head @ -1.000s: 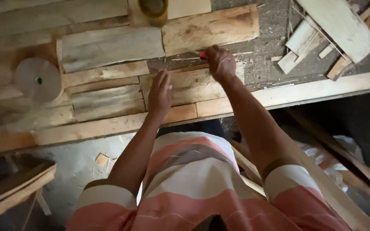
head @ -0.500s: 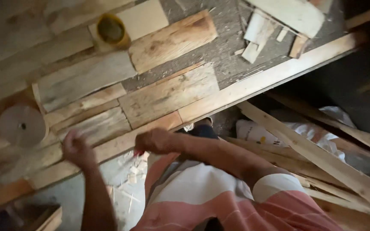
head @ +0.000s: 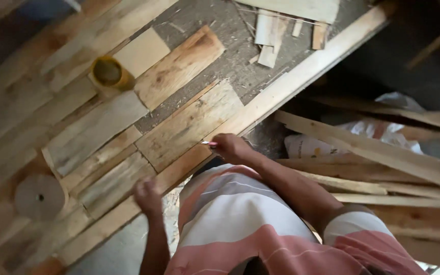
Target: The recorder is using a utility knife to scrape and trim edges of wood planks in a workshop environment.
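My right hand [head: 231, 148] is closed around a thin pen or pencil [head: 209, 143] with a red end. Its tip rests at the near edge of a short wooden plank [head: 189, 125] lying on the work surface. My left hand [head: 147, 195] is lower left, fingers curled, resting on the long edge board [head: 128, 209] beside another weathered plank [head: 110, 183]. It holds nothing that I can see. A striped shirt fills the bottom middle of the view.
A yellow tin [head: 107, 72] stands among planks at upper left. A round grey disc [head: 40, 196] lies at the left. Offcuts [head: 271, 35] sit on the sawdust-strewn top. Long loose battens [head: 383, 153] and a white bag [head: 327, 142] lie to the right, below the bench edge.
The view has swung, so the bench now runs diagonally. My right hand has moved up onto the plank's near edge with the pencil. My left hand has dropped lower along the edge board.
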